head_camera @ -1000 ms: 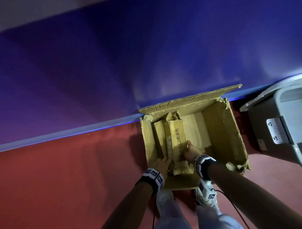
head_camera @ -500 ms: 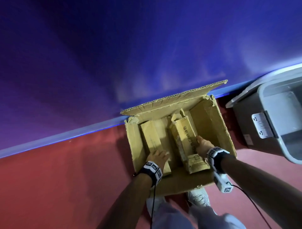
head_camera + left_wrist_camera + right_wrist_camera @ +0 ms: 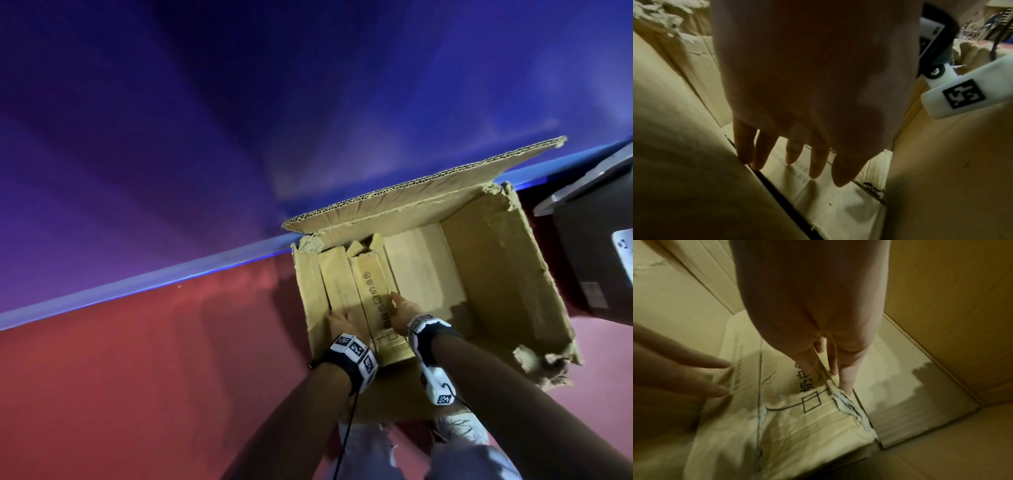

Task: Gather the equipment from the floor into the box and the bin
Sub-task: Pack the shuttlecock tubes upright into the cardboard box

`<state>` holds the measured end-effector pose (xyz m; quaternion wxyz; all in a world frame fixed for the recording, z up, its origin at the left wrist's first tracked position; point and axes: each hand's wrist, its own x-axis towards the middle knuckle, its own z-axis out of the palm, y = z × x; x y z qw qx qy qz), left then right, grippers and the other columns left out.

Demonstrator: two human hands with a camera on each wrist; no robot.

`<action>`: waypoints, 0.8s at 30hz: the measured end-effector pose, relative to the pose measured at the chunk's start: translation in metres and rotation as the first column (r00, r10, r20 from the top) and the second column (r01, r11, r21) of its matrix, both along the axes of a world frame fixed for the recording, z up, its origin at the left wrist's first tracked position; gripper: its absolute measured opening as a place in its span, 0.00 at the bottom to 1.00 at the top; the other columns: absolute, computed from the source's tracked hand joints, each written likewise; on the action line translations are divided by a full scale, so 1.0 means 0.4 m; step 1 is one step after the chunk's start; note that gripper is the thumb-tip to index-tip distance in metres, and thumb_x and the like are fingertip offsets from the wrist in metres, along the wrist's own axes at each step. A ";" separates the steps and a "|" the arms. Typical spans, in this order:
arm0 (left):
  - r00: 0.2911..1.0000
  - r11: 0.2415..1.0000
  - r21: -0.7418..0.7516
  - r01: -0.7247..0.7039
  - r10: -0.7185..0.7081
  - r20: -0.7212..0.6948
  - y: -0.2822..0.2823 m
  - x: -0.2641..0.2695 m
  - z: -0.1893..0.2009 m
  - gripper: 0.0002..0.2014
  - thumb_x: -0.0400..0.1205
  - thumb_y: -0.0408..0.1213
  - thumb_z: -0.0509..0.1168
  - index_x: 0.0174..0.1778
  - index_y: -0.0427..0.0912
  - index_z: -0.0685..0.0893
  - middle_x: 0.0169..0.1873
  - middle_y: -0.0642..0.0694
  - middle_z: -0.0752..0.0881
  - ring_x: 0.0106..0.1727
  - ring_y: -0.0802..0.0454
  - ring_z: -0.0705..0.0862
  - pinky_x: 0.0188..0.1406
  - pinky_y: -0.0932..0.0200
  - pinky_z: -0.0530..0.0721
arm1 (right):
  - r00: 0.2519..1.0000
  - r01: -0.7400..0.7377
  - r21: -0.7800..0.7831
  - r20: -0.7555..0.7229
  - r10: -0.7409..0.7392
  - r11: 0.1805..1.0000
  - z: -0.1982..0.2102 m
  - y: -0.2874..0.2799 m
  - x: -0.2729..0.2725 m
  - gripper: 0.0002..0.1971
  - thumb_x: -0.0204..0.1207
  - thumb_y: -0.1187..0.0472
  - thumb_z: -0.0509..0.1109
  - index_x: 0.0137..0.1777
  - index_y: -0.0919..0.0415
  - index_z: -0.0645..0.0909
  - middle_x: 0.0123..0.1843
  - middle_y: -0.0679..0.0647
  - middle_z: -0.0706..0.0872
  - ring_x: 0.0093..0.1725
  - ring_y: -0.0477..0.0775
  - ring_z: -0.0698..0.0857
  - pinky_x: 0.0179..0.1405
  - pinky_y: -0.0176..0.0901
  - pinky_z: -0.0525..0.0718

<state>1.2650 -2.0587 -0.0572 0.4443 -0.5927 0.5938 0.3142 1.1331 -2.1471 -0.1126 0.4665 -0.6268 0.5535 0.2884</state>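
You're packing: both hands are inside the cardboard box (image 3: 486, 274), squaring the printed cardboard piece (image 3: 371, 294) against its left wall. Left hand (image 3: 344, 320) flat, fingers straight; right hand (image 3: 399, 313) straight-fingered along the piece's edge. Grey bin (image 3: 596, 246) sits right. Next: let go, fetch more.
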 end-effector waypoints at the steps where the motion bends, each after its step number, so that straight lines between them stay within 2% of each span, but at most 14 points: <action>1: 1.000 1.000 -0.016 0.004 -0.004 -0.014 0.006 0.008 0.001 0.32 0.93 0.52 0.50 0.92 0.44 0.53 0.91 0.39 0.53 0.87 0.32 0.59 0.84 0.37 0.61 | 1.000 0.020 -0.002 0.004 -0.020 1.000 -0.004 0.005 -0.001 0.34 0.86 0.61 0.64 0.90 0.56 0.57 0.72 0.67 0.84 0.71 0.69 0.84 0.65 0.52 0.82; 4: 0.999 1.000 -0.016 0.005 -0.005 -0.034 0.019 0.011 -0.008 0.31 0.94 0.52 0.46 0.92 0.41 0.52 0.91 0.39 0.54 0.89 0.37 0.58 0.86 0.37 0.58 | 0.990 0.127 0.023 0.054 -0.128 0.992 -0.004 0.006 -0.017 0.39 0.82 0.67 0.66 0.90 0.50 0.55 0.75 0.65 0.82 0.71 0.69 0.83 0.65 0.55 0.85; 7: 0.999 0.999 0.000 0.049 -0.049 -0.025 0.013 0.015 -0.004 0.33 0.93 0.57 0.45 0.92 0.43 0.53 0.91 0.41 0.57 0.91 0.38 0.55 0.87 0.32 0.49 | 0.952 0.273 0.087 0.121 -0.282 0.958 -0.003 -0.009 -0.032 0.44 0.78 0.74 0.66 0.89 0.40 0.55 0.78 0.61 0.79 0.70 0.68 0.84 0.59 0.57 0.90; 9: 0.996 0.996 0.034 0.085 -0.084 -0.022 0.018 0.023 -0.011 0.33 0.93 0.58 0.47 0.91 0.44 0.56 0.90 0.41 0.59 0.90 0.38 0.57 0.88 0.33 0.49 | 0.964 0.245 0.074 0.088 -0.251 0.967 -0.015 -0.016 -0.032 0.42 0.79 0.72 0.66 0.89 0.45 0.56 0.74 0.64 0.81 0.67 0.68 0.85 0.58 0.58 0.90; 10: 0.999 0.998 0.042 0.050 -0.050 -0.015 0.025 0.027 -0.021 0.33 0.93 0.58 0.48 0.91 0.43 0.57 0.90 0.40 0.60 0.90 0.38 0.57 0.88 0.34 0.49 | 0.967 0.240 0.067 0.070 -0.245 0.968 -0.022 -0.018 -0.029 0.40 0.80 0.71 0.66 0.89 0.48 0.57 0.73 0.66 0.82 0.66 0.69 0.85 0.59 0.58 0.89; 13: 0.999 0.998 0.048 0.042 -0.042 -0.001 0.026 0.032 0.015 0.33 0.94 0.54 0.48 0.92 0.40 0.52 0.90 0.36 0.56 0.90 0.34 0.55 0.88 0.34 0.46 | 0.973 0.229 0.113 -0.013 -0.229 0.967 -0.040 -0.012 -0.016 0.38 0.81 0.69 0.67 0.89 0.54 0.57 0.71 0.68 0.83 0.66 0.68 0.85 0.64 0.56 0.85; 14: 1.000 0.998 0.056 0.002 0.000 -0.025 0.023 0.031 0.028 0.34 0.95 0.52 0.49 0.92 0.38 0.50 0.90 0.34 0.53 0.90 0.32 0.54 0.88 0.34 0.46 | 0.975 0.224 0.141 -0.043 -0.220 0.964 -0.044 -0.009 -0.012 0.38 0.82 0.68 0.67 0.89 0.55 0.57 0.70 0.68 0.82 0.64 0.67 0.84 0.65 0.56 0.85; 16: 0.986 0.991 0.099 -0.086 0.099 -0.137 0.002 0.018 0.063 0.36 0.93 0.51 0.56 0.92 0.39 0.49 0.90 0.34 0.52 0.90 0.30 0.53 0.88 0.33 0.50 | 0.974 0.226 0.181 -0.069 -0.217 0.957 -0.036 -0.001 -0.006 0.36 0.84 0.66 0.67 0.90 0.55 0.55 0.68 0.67 0.82 0.63 0.66 0.83 0.66 0.56 0.83; 19: 0.961 0.992 0.127 -0.016 0.050 -0.273 -0.020 -0.006 0.079 0.37 0.88 0.53 0.64 0.92 0.55 0.56 0.91 0.43 0.53 0.90 0.30 0.53 0.85 0.30 0.59 | 0.987 0.123 0.214 -0.130 -0.097 0.969 -0.029 -0.016 -0.039 0.35 0.85 0.59 0.69 0.88 0.59 0.57 0.76 0.67 0.79 0.73 0.69 0.81 0.69 0.55 0.80; 21: 0.954 0.981 0.190 0.032 0.026 -0.297 -0.006 -0.016 0.083 0.36 0.88 0.47 0.67 0.91 0.51 0.59 0.91 0.41 0.56 0.90 0.36 0.57 0.80 0.38 0.71 | 0.988 0.061 0.219 -0.155 -0.026 0.974 -0.015 -0.024 -0.067 0.36 0.82 0.53 0.70 0.87 0.61 0.60 0.79 0.66 0.77 0.75 0.68 0.80 0.71 0.54 0.78; 22: 0.956 0.979 0.198 0.048 0.013 -0.294 0.009 -0.023 0.080 0.32 0.88 0.42 0.68 0.89 0.47 0.66 0.89 0.41 0.62 0.89 0.38 0.63 0.71 0.43 0.80 | 0.988 0.044 0.225 -0.155 -0.009 0.973 -0.010 -0.022 -0.078 0.35 0.83 0.52 0.69 0.87 0.59 0.60 0.80 0.66 0.76 0.76 0.68 0.79 0.71 0.53 0.77; 23: 0.959 0.980 0.197 0.028 0.030 -0.283 0.022 -0.027 0.077 0.27 0.89 0.38 0.66 0.86 0.44 0.72 0.87 0.41 0.67 0.87 0.39 0.67 0.64 0.46 0.83 | 0.988 0.040 0.238 -0.153 -0.003 0.970 -0.005 -0.013 -0.085 0.35 0.85 0.52 0.68 0.88 0.58 0.59 0.82 0.65 0.75 0.77 0.67 0.79 0.70 0.52 0.77; 24: 0.961 0.983 0.182 -0.001 0.052 -0.272 0.034 -0.029 0.071 0.24 0.90 0.38 0.64 0.85 0.43 0.74 0.87 0.42 0.68 0.87 0.39 0.66 0.69 0.44 0.81 | 0.992 0.039 0.247 -0.122 -0.009 0.968 -0.007 -0.006 -0.091 0.36 0.85 0.52 0.68 0.89 0.57 0.57 0.82 0.65 0.75 0.77 0.67 0.79 0.71 0.51 0.78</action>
